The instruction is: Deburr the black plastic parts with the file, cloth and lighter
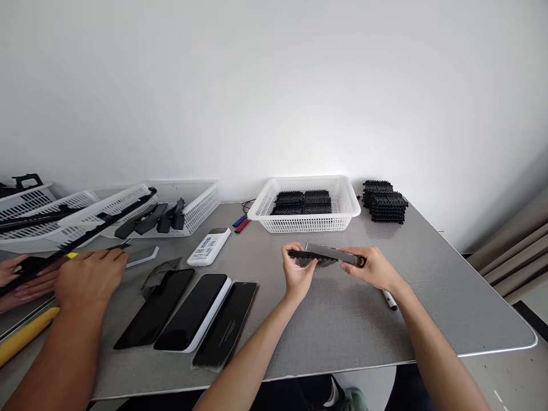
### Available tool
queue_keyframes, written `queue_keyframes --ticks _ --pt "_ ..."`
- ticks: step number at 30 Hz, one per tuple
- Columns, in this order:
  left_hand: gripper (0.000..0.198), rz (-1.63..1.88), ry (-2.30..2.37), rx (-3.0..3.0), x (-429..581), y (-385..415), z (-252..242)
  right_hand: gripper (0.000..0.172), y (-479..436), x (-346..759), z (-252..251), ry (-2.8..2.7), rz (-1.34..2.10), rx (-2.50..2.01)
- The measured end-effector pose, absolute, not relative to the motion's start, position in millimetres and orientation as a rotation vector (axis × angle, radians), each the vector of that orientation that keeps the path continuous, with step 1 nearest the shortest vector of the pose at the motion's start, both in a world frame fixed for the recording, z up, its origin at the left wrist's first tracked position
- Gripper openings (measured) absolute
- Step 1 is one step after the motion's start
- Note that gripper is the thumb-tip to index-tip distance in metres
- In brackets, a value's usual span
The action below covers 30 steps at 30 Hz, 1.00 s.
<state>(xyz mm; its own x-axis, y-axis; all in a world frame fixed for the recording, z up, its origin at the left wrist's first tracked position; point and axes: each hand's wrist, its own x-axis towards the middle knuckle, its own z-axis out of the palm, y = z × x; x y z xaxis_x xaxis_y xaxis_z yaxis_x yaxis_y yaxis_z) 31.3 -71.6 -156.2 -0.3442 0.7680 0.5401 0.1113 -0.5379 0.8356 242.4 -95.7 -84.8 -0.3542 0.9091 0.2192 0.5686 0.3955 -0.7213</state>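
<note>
My left hand [296,279] pinches a black plastic piece [295,253] with toothed edges, held above the table in front of the white basket. My right hand [373,267] is closed round the black-and-yellow end of a flat grey-bladed tool [329,252]. The blade lies along the top of the plastic piece, and its far end reaches my left fingers. Beneath my right wrist, a white pen-like object [389,300] lies on the table, partly hidden.
A white basket [306,225] holds similar black pieces; more are stacked [387,205] to its right. Phones [192,311] and a white power bank [209,246] lie left. Another person's hand [89,279] works beside a long black strip [98,228], near a yellow handle [28,334].
</note>
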Motion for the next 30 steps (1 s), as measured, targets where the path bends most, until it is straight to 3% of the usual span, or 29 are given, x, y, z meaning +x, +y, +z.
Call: queue_keyframes --ticks 8,13,30 --pt "0.043 1.976 1.230 1.555 24 -66 -157 0.067 -92 250 -92 -1.966 0.273 -1.589" --pt "0.045 1.966 1.159 1.626 25 -67 -158 0.070 -92 250 -95 -2.047 0.089 -1.640" --pt "0.055 1.973 1.052 1.643 22 -64 -158 0.072 -93 255 -92 -2.127 -0.017 -1.629"
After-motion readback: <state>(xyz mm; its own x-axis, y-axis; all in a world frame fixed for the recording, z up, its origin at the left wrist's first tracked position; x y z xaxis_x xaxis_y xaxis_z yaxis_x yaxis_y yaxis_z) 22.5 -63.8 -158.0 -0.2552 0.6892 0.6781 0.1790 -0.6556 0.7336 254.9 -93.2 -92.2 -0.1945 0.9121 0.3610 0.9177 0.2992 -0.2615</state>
